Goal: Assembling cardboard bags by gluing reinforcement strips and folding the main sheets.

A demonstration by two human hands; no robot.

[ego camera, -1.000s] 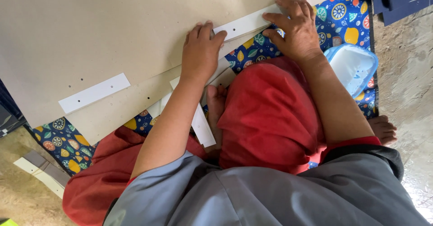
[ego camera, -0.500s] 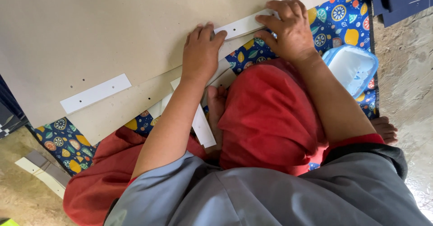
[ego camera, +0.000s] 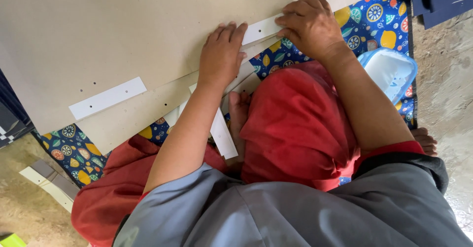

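Observation:
A large beige cardboard sheet lies across the top of the view. A white strip with small holes rests on its lower edge. My left hand lies flat on the board, fingertips touching the strip's left end. My right hand presses down on the strip's right end with curled fingers. A second white strip is fixed on the board further left.
A blue patterned mat with fruit prints lies under the board. A light blue tub sits at the right. Loose white strips lie by my red-clad knee. More strips lie on the bare floor at lower left.
Both hands have shifted slightly along the white strip; my right hand has closed further over its right end. The board stays in place.

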